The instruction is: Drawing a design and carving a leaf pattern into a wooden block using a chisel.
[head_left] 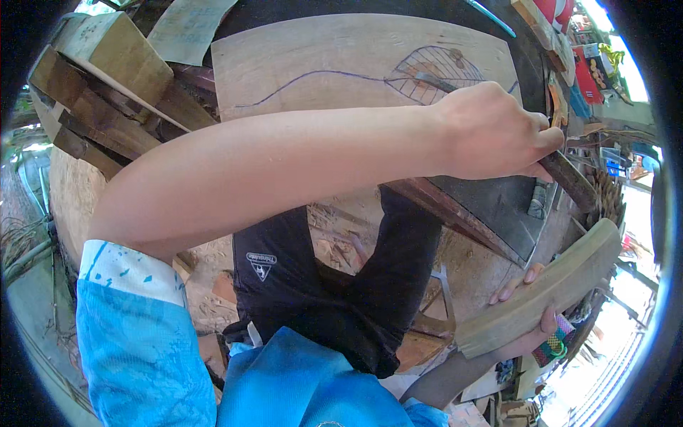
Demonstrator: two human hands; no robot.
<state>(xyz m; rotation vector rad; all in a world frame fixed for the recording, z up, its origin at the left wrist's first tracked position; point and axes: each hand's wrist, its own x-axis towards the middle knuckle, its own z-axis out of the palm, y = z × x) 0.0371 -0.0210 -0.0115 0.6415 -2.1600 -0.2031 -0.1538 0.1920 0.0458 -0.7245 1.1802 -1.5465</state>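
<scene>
My left arm stretches across to the right, and my left hand [498, 132] is closed around a dark, bar-like piece [569, 178] that sticks out past my fingers. Its gripped part is hidden. A grey, blade-like tip [432, 82] shows on the other side of the hand; I cannot tell whether it belongs to the same piece. Beneath lies a pale wooden board [306, 53] bearing a drawn curved line and a hatched leaf shape. Low on the right, my right hand [530, 281] grips a slightly curved wooden slat [541, 292], tilted, with fingers on one edge and thumb on the other.
The board rests on a dark tabletop [491, 196] with a wooden edge. Stacked wood blocks [107, 92] stand at the left. A light-blue pen [492, 18] lies at the far edge. Bristly fibres [608, 192] show at the right. Wood scraps and shavings [334, 249] litter the floor.
</scene>
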